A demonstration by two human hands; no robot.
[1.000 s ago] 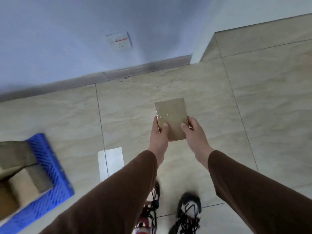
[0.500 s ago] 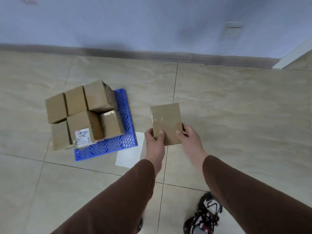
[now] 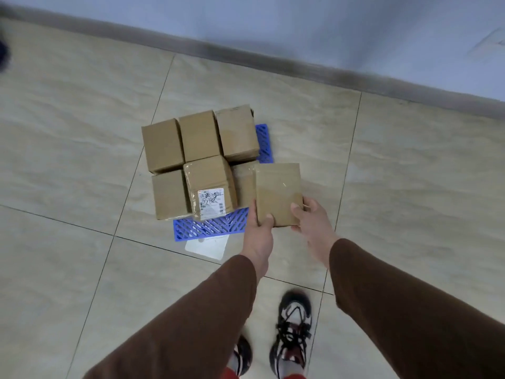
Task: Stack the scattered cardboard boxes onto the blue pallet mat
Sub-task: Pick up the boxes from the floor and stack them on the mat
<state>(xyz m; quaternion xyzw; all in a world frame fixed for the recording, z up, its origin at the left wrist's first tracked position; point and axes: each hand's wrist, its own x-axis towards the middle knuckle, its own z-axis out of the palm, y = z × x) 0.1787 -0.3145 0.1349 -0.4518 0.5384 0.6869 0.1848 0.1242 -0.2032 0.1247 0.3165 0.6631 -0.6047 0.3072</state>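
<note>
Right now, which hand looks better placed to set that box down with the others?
Probably the left hand: it grips the held box on the side nearest the stacked boxes on the blue mat. The right hand holds the far side.

The floor is laid with large beige tiles, faintly veined like marble, split by thin dark grout lines that run slantwise across the view. Along the top runs a pale blue-grey wall, met at its foot by a dark grey skirting board. A white wall socket shows blurred at the far right edge. The light is soft and even, with a dull sheen on the tiles.
</note>
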